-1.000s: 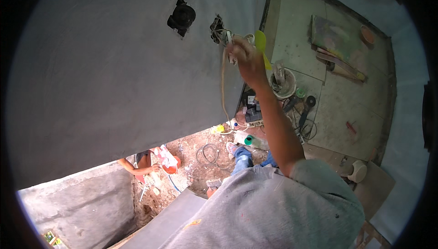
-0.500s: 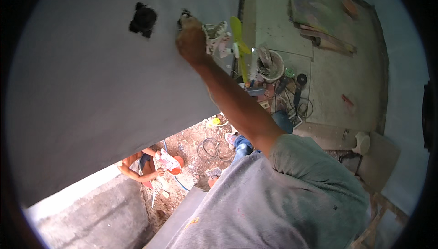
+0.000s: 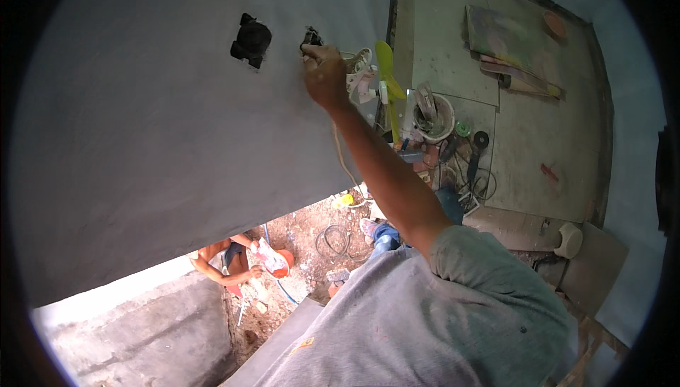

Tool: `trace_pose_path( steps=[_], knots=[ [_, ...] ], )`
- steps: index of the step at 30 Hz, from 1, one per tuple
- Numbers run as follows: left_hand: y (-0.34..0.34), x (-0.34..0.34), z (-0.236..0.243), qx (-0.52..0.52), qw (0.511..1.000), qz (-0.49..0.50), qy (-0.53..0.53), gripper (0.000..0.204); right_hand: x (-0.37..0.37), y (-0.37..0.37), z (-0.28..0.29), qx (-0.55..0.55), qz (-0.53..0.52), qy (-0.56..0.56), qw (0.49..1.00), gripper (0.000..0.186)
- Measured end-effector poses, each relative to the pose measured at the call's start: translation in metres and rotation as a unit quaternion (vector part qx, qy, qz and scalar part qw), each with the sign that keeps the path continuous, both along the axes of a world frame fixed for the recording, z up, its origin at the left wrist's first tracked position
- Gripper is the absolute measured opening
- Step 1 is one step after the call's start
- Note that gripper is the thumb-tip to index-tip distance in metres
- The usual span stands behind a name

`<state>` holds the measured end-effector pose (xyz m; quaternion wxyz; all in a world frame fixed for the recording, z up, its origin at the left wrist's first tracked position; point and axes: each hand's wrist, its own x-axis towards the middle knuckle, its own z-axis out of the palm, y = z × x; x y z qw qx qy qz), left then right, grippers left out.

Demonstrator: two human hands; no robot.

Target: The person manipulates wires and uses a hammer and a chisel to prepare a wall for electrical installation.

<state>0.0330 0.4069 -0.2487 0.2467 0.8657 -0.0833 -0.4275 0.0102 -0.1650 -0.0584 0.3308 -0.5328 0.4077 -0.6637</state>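
Note:
My right hand (image 3: 327, 77) reaches up to the grey wall (image 3: 177, 139), fingers pinched at the lower edge of a small dark hole (image 3: 312, 37). What the fingertips hold, if anything, is too small to make out. To the left is a larger hole with a black round box (image 3: 251, 40) in it. Just right of my hand stands a small white fan with yellow-green blades (image 3: 386, 64). By my shirt's left edge, a grey block (image 3: 338, 275) sits beside a reddish patch that may be my left hand (image 3: 334, 289); no fingers can be made out.
Below the wall, another person (image 3: 225, 263) crouches by a red bucket (image 3: 283, 265). At right, a white bucket with tools (image 3: 435, 118), an angle grinder (image 3: 476, 153) and cables lie on floor boards. A cord (image 3: 343, 156) hangs by the wall; a cable coil (image 3: 333, 242) lies below.
The whole view has shifted right and down. My right hand has moved slightly off the small hole, which shows more now, and the hanging cord has come into sight beside my forearm.

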Motion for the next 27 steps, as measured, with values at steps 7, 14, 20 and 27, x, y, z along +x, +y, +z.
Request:
trace_pose_path(
  steps=[7, 14, 20, 27],
  knots=[
    [0.002, -0.004, -0.007, -0.006, 1.000, 0.003, 0.006, 0.030, -0.037, -0.044, 0.013, 0.120, 0.266, 0.100, 0.951, 0.016],
    [0.019, -0.011, -0.006, 0.000, 1.000, 0.013, 0.011, 0.030, -0.100, -0.006, 0.027, 0.115, 0.328, 0.195, 0.917, 0.013],
    [0.014, -0.016, -0.010, 0.006, 1.000, 0.006, 0.024, 0.029, -0.105, 0.194, -0.134, 0.152, 0.569, 0.318, 0.743, 0.018],
    [0.013, -0.011, -0.017, 0.007, 1.000, 0.016, 0.019, 0.029, -0.114, 0.171, -0.121, 0.190, 0.586, 0.237, 0.751, 0.040]
  ],
)
